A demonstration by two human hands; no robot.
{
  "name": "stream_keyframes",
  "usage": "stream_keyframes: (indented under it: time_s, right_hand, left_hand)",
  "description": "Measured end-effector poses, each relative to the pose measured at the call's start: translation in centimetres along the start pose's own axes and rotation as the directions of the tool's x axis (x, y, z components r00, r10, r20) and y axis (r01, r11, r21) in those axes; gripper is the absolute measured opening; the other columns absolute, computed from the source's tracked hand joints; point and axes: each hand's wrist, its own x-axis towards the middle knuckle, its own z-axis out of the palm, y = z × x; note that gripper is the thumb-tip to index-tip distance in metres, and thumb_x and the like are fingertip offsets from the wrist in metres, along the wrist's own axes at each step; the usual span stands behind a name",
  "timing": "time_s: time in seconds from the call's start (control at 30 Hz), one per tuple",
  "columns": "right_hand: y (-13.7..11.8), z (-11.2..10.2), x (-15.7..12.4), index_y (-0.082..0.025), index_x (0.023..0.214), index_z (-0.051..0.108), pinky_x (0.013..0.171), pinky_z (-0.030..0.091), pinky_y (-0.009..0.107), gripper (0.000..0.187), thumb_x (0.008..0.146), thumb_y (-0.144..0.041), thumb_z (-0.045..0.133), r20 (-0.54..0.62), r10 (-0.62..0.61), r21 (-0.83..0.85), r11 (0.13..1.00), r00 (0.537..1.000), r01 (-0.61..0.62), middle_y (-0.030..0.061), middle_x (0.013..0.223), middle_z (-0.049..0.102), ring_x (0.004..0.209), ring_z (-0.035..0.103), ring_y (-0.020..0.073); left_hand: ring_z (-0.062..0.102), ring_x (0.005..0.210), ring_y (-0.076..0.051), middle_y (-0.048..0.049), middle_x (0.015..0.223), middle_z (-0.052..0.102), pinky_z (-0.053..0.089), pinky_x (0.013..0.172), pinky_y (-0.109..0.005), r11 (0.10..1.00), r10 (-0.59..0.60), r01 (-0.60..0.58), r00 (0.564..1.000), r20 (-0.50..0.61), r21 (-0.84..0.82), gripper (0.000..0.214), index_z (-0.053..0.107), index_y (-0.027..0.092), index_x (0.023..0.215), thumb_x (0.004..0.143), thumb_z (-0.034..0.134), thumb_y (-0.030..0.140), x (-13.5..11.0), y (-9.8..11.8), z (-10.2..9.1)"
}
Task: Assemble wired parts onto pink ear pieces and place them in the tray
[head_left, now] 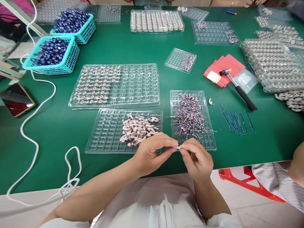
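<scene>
My left hand point(152, 153) and my right hand point(198, 160) meet above the near edge of the green table point(118, 47). Both pinch one small white part point(178, 147) between their fingertips. Just beyond my left hand lies a clear tray point(104, 131) with a heap of pale beige pieces point(137, 128). Beyond my right hand, a second clear tray point(209, 139) carries a pile of thin wired components point(188, 115). Further back, a large clear tray point(137, 84) has rows of beige pieces set in its left half.
Two teal baskets point(64, 65) of dark blue parts stand at the back left. A phone point(16, 99) and a white cable point(35, 145) lie on the left. Blue wires point(234, 120), a black-handled tool point(244, 96), red paper point(224, 68), stacked trays point(273, 63); another person's arm point(296, 167) on the right.
</scene>
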Motion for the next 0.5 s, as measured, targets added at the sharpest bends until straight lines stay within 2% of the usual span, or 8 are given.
stream_keyframes:
  time_s: [0.2,0.5]
  right_hand:
    - [-0.02,-0.04,-0.01,-0.025,0.108,0.068,0.067,0.055,0.035,0.031,0.086,-0.003,0.063,0.002,0.007,0.023,1.0,1.0,-0.007,0.0038,0.087,0.071,0.075,0.066,0.0178]
    - [-0.03,-0.14,0.13,-0.025,0.111,0.069,0.068,0.055,0.035,0.036,0.085,0.0,0.064,0.01,-0.017,0.016,1.0,1.0,0.017,0.0033,0.087,0.072,0.075,0.066,0.0171]
  left_hand:
    - [0.074,0.086,-0.018,-0.0087,0.092,0.079,0.06,0.079,-0.032,0.996,0.071,-0.07,0.997,-0.025,0.047,0.019,0.074,0.018,0.1,0.088,0.068,0.004,0.05,-0.01,0.09]
    - [0.074,0.085,-0.019,-0.0086,0.091,0.079,0.06,0.078,-0.032,0.995,0.077,-0.075,0.997,-0.02,0.07,0.019,0.073,0.019,0.099,0.088,0.067,0.005,-0.11,-0.13,0.06]
